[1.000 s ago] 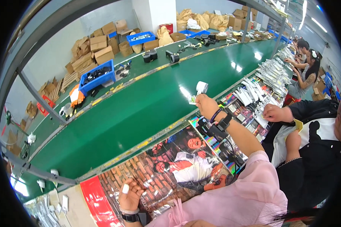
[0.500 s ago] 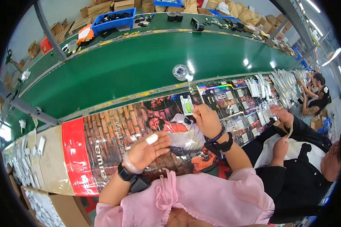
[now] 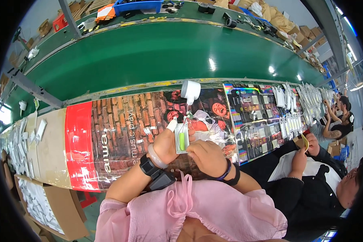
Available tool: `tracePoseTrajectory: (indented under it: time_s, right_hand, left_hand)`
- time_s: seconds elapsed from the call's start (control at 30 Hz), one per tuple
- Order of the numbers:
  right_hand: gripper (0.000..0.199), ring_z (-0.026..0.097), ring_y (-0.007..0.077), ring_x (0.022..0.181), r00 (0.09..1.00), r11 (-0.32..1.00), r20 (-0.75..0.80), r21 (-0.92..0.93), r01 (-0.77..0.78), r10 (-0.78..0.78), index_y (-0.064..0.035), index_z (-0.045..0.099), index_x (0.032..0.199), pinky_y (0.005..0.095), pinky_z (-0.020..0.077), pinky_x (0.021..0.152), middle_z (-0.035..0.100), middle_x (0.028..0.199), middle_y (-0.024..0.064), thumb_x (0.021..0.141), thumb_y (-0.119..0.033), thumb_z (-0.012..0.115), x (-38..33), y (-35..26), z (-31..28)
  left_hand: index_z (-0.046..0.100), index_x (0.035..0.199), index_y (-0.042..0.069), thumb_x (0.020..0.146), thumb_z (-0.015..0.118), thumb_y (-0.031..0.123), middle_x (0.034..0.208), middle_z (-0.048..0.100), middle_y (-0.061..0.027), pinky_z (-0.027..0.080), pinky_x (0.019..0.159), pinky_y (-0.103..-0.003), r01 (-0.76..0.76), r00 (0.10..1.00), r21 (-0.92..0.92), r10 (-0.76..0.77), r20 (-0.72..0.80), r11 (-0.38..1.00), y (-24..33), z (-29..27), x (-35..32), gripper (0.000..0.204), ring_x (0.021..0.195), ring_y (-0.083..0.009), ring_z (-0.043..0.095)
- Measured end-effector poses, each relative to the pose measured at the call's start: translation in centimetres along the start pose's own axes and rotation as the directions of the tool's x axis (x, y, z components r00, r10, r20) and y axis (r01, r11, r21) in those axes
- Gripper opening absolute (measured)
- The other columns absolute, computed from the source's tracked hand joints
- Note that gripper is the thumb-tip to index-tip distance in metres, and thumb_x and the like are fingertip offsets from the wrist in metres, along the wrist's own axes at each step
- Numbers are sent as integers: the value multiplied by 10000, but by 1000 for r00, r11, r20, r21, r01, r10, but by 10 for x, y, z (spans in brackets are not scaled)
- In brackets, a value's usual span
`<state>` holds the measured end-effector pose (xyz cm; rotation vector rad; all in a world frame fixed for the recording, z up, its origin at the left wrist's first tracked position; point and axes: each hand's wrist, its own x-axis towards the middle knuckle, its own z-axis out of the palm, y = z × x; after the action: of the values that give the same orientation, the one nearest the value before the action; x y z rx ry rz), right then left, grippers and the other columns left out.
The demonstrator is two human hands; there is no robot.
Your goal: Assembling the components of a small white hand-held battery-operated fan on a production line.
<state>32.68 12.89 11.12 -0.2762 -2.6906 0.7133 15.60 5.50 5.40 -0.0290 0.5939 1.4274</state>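
A narrow white plastic housing with a lime-green cylindrical cell inside is held in front of me. My left hand, a white cover on one fingertip, is closed round its left side. My right hand pinches its lower right end between thumb and fingers. Thin wires run from the far end of the housing to a white round head with a grey face, which lies near the far edge of the bench. My fingers hide part of the housing.
A poster-covered bench lies beneath my hands. White parts stand in rows at right; more lie at left, above a carton. A green conveyor runs beyond. Close on my right, a co-worker's hands hold something yellow.
My left hand has gone from open to closed on the housing. My right hand has brought the housing nearer, and the round head has come back from the conveyor toward me. The view has shifted.
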Motion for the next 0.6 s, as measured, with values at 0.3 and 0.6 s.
tracePoseTrajectory:
  time_s: [0.3, 0.6]
  right_hand:
    - [338, 547, 283, 1182, 966, 942, -31, -229, 244, -257, -101, 654, 1088, 444, 413, 1005, 656, 1084, 51, 752, -69, 654, 79, 53, -18]
    - [182, 587, 255, 1041, 905, 914, 218, -103, 393, -365, -100, 652, 839, 447, 372, 1085, 642, 855, 54, 724, -218, 730, 83, 45, -27]
  left_hand:
    - [515, 1292, 37, 990, 368, 565, 1002, 659, -79, 564, 740, -380, 20, 994, 97, -30, 104, 995, 10, -10, -25, 626, 842, -201, 647]
    - [529, 1232, 28, 1006, 490, 320, 939, 659, -100, 585, 602, -343, -92, 986, 332, 132, -98, 939, 20, -12, -56, 372, 744, -181, 654]
